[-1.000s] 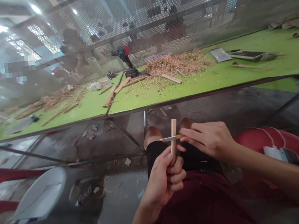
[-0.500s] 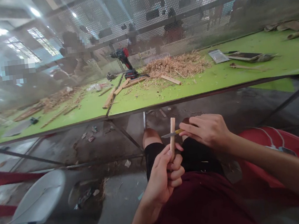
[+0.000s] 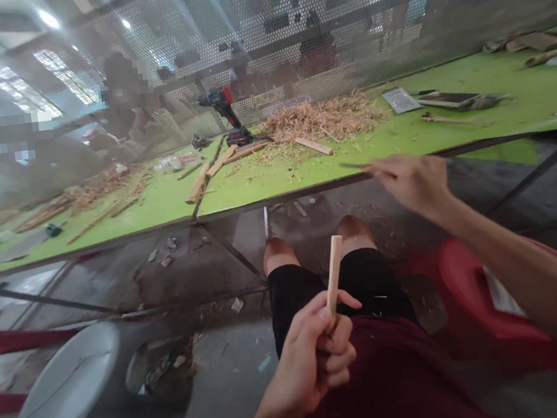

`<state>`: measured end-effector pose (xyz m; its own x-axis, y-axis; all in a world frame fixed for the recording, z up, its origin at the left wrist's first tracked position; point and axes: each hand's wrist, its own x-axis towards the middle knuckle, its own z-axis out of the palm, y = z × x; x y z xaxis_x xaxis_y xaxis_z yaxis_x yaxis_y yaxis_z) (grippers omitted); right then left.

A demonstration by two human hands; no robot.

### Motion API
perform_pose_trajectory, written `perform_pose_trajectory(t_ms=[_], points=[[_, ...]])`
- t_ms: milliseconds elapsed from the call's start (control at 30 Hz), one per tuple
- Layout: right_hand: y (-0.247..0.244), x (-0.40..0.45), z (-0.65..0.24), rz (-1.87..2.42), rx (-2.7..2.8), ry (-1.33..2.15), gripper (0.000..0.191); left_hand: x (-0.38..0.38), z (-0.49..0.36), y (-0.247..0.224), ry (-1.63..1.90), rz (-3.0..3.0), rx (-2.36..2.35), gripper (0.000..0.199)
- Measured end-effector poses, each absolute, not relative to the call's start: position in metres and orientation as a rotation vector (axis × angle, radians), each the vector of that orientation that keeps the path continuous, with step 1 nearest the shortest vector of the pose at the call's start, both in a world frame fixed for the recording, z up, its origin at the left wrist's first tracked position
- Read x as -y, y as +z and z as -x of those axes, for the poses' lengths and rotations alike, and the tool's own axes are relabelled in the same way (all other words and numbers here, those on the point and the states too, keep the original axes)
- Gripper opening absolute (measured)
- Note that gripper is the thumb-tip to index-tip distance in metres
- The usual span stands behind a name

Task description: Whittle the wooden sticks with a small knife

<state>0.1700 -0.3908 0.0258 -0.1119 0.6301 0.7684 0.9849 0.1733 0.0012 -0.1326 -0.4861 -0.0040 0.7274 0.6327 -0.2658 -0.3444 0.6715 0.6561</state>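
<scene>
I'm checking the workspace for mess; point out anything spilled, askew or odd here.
A heap of tan wood shavings lies loose on the green table, with more strewn among wooden sticks lying at odd angles by the red-and-black power drill. Scraps litter the concrete floor. The left hand grips a pale wooden stick; the right hand holds a thin blade.

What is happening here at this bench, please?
A seated person is working a short pale wooden stick. The left hand grips its lower end over the lap, the stick pointing up and tilted slightly. The right hand is raised away toward the green worktable, holding a small thin-bladed knife, blurred by motion and apart from the stick. On the table lie a heap of wood shavings, a red and black cordless drill and loose wooden strips.
</scene>
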Motion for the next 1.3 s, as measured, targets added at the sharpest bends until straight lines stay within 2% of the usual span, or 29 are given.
perform_pose_trajectory(t_ms=[67, 133, 300, 367, 633, 1300], points=[[0.031, 0.385, -0.192, 1.567, 1.714, -0.686, 0.041, 0.487, 0.135, -0.006, 0.614, -0.608, -0.516, 0.021], [0.036, 0.390, -0.193, 1.560, 1.686, -0.533, 0.036, 0.484, 0.134, -0.008, 0.642, -0.612, -0.521, 0.020], [0.031, 0.433, -0.134, 1.238, 1.891, -0.293, 0.023, 0.474, 0.128, -0.006, 0.641, -0.627, -0.515, 0.020], [0.025, 0.448, -0.110, 1.179, 2.045, -0.265, 0.026, 0.474, 0.127, -0.004, 0.654, -0.623, -0.528, 0.019], [0.019, 0.452, -0.088, 1.093, 2.213, -0.622, 0.038, 0.478, 0.125, -0.002, 0.700, -0.626, -0.566, 0.016], [0.021, 0.426, -0.100, 0.985, 2.237, -0.847, 0.026, 0.473, 0.120, 0.001, 0.766, -0.674, -0.645, 0.027]])
